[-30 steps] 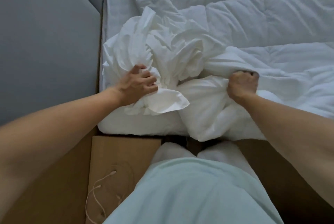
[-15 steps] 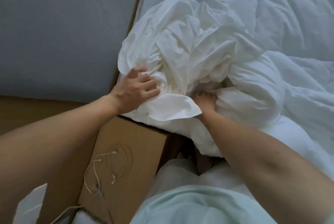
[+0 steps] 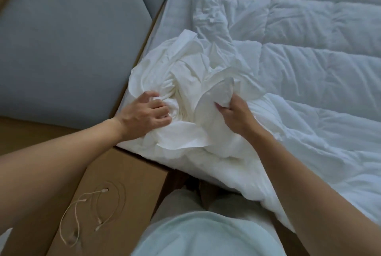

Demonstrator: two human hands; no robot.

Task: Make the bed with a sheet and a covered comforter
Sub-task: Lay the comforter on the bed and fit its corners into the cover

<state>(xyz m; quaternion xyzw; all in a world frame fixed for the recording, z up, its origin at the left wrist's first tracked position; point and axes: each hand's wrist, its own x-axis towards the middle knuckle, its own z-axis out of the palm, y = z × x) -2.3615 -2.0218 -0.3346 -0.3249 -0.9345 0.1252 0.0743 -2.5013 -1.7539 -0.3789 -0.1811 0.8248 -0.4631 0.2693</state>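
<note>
Lying over the bed (image 3: 165, 24) is the big puffy comforter (image 3: 309, 74). A crumpled white cloth (image 3: 185, 70) sits heaped on its near corner. A brown box (image 3: 132, 169) stands beside the bed. The left hand (image 3: 144, 113) grabs a bunch of the cloth. The right hand (image 3: 235, 115) holds a fold of it. A thin cord (image 3: 83, 201) lies on the box.

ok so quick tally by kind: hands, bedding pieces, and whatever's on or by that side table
hands: 2, the left hand and the right hand, both gripping the cover
crumpled white cover: 1
quilted comforter: 1
wooden side table: 1
tangle of cord on the table: 1
total: 6
</note>
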